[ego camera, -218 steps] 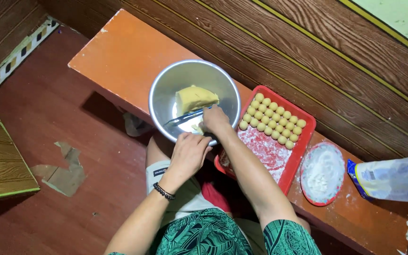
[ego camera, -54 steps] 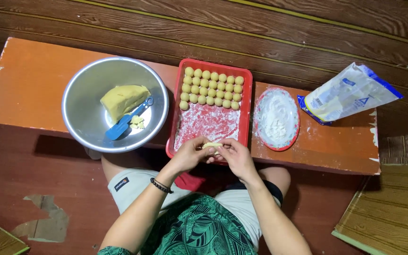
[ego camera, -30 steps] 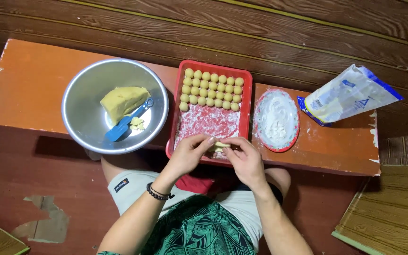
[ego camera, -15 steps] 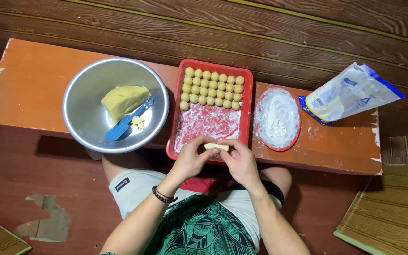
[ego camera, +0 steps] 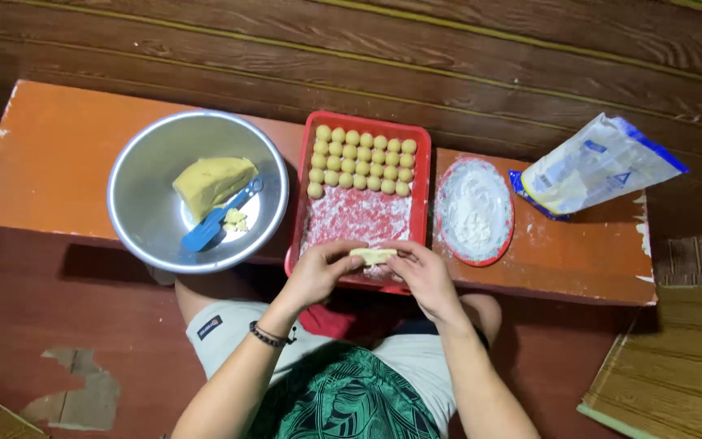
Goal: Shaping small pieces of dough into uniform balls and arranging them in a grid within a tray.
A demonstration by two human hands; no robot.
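left hand, right hand, fingertips meeting

Pale dough strip between hands

- Both forearms bare, no sleeves showing.
- Dark beaded bracelet around the left wrist.
- Green and black leaf-print top.
- Light grey shorts, with a small dark label on the left leg.

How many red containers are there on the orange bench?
2. A rectangular red tray holding dough balls stands mid-bench; a round red plate of flour lies just right of it. The left hand and right hand, holding a dough piece, cover the tray's near edge.
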